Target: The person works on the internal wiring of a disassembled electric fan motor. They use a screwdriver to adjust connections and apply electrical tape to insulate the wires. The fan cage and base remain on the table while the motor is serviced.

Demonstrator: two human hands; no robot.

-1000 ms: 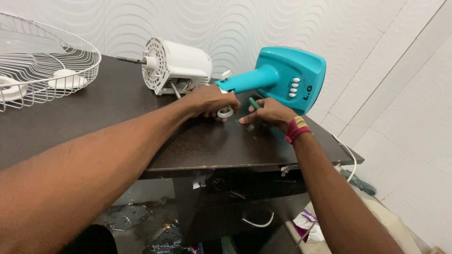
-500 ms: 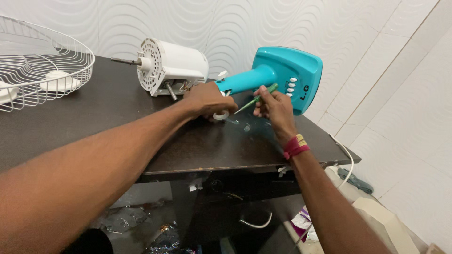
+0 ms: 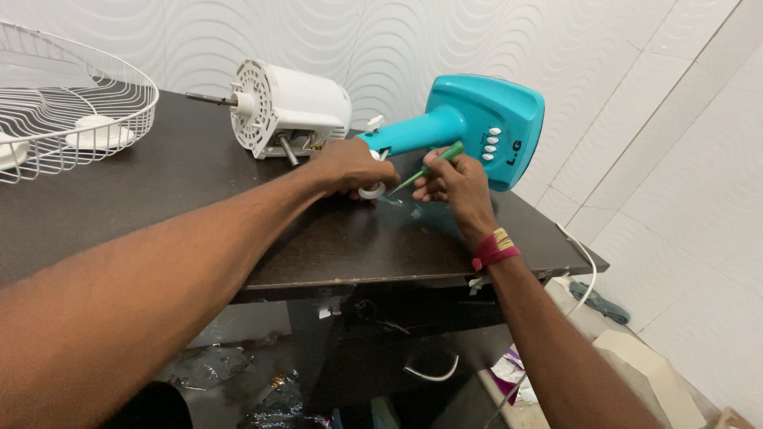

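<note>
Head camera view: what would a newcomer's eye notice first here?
The teal fan base lying on its side at the back right of the dark table stands out most. In front of it the right hand holds a green screwdriver, its tip toward a small white ring under the left hand. A white motor sits behind.

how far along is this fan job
Done: the white motor and wire guard lie off the teal fan base. In hand: right hand holds a green screwdriver, left hand steadies a small white part. Left: everything remains unassembled.
</note>
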